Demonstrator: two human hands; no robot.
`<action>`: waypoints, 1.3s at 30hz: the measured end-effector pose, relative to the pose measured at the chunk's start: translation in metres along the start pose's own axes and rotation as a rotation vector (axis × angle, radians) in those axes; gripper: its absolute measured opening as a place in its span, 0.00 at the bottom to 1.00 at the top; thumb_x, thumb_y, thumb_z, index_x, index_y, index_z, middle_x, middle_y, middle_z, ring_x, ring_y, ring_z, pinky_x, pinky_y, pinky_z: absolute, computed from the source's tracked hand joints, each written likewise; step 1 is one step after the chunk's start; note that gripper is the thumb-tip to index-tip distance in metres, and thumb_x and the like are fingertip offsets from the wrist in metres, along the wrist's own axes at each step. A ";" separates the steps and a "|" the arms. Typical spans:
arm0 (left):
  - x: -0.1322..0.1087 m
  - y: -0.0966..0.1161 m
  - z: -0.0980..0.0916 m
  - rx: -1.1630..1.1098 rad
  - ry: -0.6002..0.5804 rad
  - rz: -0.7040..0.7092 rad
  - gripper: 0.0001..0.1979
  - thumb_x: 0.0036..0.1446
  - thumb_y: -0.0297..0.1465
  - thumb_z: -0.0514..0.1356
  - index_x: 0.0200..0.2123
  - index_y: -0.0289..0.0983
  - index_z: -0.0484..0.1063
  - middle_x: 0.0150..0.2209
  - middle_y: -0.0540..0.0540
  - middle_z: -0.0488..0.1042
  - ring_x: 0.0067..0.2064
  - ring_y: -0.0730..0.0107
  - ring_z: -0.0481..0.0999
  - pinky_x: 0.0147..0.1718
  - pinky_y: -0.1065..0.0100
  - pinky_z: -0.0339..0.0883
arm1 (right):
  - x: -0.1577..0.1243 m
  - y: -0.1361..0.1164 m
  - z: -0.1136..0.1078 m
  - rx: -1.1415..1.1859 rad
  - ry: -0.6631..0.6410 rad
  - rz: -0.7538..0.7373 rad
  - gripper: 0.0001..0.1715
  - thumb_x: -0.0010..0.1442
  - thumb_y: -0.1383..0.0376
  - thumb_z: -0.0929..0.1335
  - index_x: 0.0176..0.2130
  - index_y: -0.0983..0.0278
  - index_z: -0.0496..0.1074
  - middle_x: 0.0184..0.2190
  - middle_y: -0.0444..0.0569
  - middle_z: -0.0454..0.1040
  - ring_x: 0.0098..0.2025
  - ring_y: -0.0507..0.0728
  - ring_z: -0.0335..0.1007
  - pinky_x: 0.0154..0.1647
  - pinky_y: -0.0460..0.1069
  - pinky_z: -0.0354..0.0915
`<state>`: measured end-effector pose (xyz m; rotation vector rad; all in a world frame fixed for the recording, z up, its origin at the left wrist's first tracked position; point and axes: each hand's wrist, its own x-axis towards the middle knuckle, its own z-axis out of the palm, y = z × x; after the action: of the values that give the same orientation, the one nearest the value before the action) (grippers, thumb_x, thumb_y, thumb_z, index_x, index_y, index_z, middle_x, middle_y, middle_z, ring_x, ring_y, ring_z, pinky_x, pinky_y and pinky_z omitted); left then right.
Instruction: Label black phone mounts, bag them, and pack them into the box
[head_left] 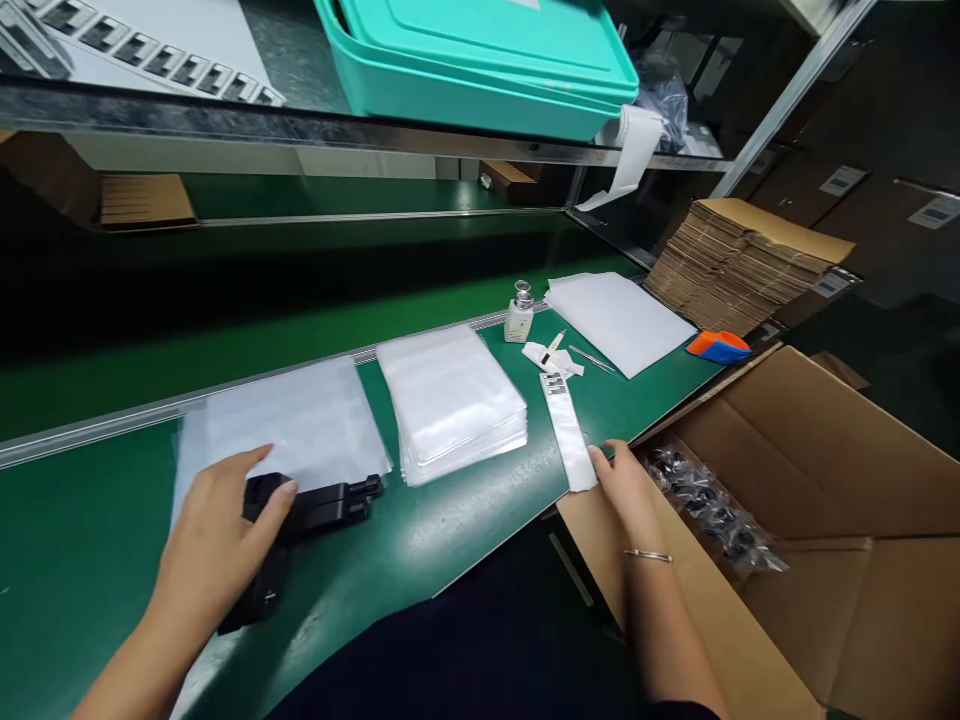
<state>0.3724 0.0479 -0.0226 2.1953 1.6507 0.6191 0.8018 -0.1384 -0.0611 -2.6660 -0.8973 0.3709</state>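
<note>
My left hand [217, 540] is curled over a black plastic device [315, 515] with a long, narrow arm, its thumb on the top. Part of the device is hidden under the palm. It lies over the near edge of a stack of clear plastic bags [292, 420]. At the table's front edge, my right hand [626, 485] has its thumb touching the side of a white label strip [568, 440]. Thumb and forefinger look apart; the other fingers are mostly hidden. Small black-printed labels sit at the strip's far end.
A stack of white bags [454, 400], a small pump bottle [519, 315], tweezers [592, 358] and white sheets [622, 315] lie on the green table. An open carton [817, 480] holding bagged parts stands right. A teal bin [480, 85] sits on the shelf above.
</note>
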 end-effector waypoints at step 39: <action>-0.005 0.171 0.132 -0.909 -0.759 0.324 0.20 0.59 0.43 0.58 0.47 0.36 0.74 0.35 0.44 0.78 0.38 0.61 0.76 0.40 0.64 0.67 | -0.077 -0.039 0.028 0.600 0.624 -0.520 0.06 0.62 0.58 0.67 0.36 0.57 0.73 0.44 0.52 0.73 0.53 0.66 0.68 0.64 0.69 0.50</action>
<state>0.5801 -0.0041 -0.0502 1.6575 0.4704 0.4000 0.7120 -0.1504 -0.0612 -1.7463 -1.0112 -0.2689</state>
